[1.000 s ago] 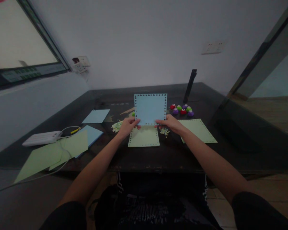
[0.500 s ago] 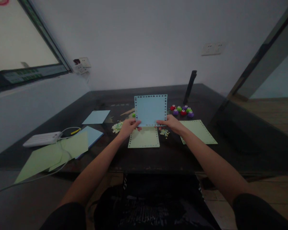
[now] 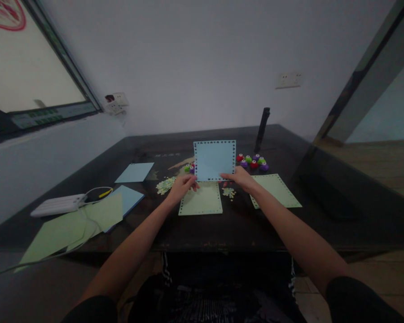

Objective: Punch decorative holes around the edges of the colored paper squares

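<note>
A light blue paper sheet [image 3: 214, 160] stands raised above the table, with small punched shapes along its edges. My right hand [image 3: 243, 178] pinches its lower right part, thumb across the front. At the lower left corner, the fingers of my left hand [image 3: 181, 186] are closed against the edge. Below the blue sheet lies a pale green punched sheet [image 3: 202, 201], its far part hidden. Small paper cut-outs are piled in a heap [image 3: 164, 185] by my left hand and a smaller heap [image 3: 228, 193] by my right.
Red, green and purple craft punches [image 3: 253, 162] stand at the back right, near a black upright object [image 3: 262, 129]. Another green punched sheet [image 3: 278, 190] lies right. On the left are a blue sheet [image 3: 134, 172], stacked green sheets [image 3: 63, 229] and a white power strip [image 3: 59, 205] with a cable.
My left thumb has slid outward from the front of the blue sheet to its corner edge. The right hand keeps its pinch. The camera view has shifted slightly.
</note>
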`<state>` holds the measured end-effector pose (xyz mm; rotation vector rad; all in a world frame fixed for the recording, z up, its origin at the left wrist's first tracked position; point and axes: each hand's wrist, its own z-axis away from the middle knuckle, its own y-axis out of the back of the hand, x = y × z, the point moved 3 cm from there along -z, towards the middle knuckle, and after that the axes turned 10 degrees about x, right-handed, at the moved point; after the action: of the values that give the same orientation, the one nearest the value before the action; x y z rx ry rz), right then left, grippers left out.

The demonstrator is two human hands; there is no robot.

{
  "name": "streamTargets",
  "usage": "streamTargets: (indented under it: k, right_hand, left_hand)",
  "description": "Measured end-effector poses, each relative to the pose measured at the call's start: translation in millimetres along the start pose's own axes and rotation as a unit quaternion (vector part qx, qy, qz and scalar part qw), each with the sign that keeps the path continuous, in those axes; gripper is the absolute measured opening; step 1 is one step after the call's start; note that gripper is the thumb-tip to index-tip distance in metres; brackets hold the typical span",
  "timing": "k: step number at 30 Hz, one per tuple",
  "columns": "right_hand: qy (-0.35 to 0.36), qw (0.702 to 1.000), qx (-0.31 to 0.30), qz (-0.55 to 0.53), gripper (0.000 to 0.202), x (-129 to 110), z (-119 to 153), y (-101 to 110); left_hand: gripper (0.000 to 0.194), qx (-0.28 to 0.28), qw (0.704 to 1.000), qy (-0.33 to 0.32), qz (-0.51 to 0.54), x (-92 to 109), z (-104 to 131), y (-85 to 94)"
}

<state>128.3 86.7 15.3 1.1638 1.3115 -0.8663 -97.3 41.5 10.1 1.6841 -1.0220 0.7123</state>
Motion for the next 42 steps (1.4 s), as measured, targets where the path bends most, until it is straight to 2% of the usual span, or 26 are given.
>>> streamTargets:
  k: [7, 13, 16, 18, 21, 26, 30, 38, 42]
  right_hand:
    - [0.029, 0.996, 0.076, -0.023, 0.029, -5.9, -7.1, 13.1]
    - [0.035, 0.994, 0.099, -0.017, 0.029, -18.4, 4.9, 21.1]
    - [0.034, 0.994, 0.102, -0.018, 0.028, -18.7, 11.6, 23.8]
    - [0.026, 0.994, 0.105, -0.024, 0.026, -16.6, 15.4, 24.7]
    - [0.015, 0.993, 0.109, -0.034, 0.022, -14.0, 19.5, 24.9]
    - [0.015, 0.993, 0.106, -0.040, 0.018, -14.7, 21.7, 25.7]
    - [0.024, 0.994, 0.095, -0.039, 0.021, -14.6, 23.3, 27.8]
    - [0.016, 0.993, 0.095, -0.066, 0.025, -12.4, 30.8, 30.3]
    - [0.015, 0.993, 0.084, -0.084, 0.025, -11.8, 31.5, 28.3]
  left_hand:
    - [0.024, 0.069, 0.993, -0.028, -0.087, -11.0, -8.9, 10.0]
    - [0.020, 0.132, 0.970, -0.049, -0.199, -22.8, -45.2, 32.1]
    - [0.021, 0.145, 0.950, -0.024, -0.274, -37.7, -64.6, 36.4]
    - [0.022, 0.143, 0.942, -0.008, -0.303, -46.2, -72.9, 33.3]
    - [0.023, 0.146, 0.929, -0.026, -0.339, -49.1, -77.1, 21.9]
    - [0.027, 0.120, 0.903, -0.036, -0.410, -39.5, -72.5, 0.4]
    - [0.030, 0.093, 0.884, -0.035, -0.456, -30.7, -66.7, -8.5]
    - [0.035, 0.034, 0.889, 0.005, -0.456, -24.0, -59.2, -12.9]
    - [0.038, 0.023, 0.888, 0.002, -0.459, -23.8, -57.5, -15.4]
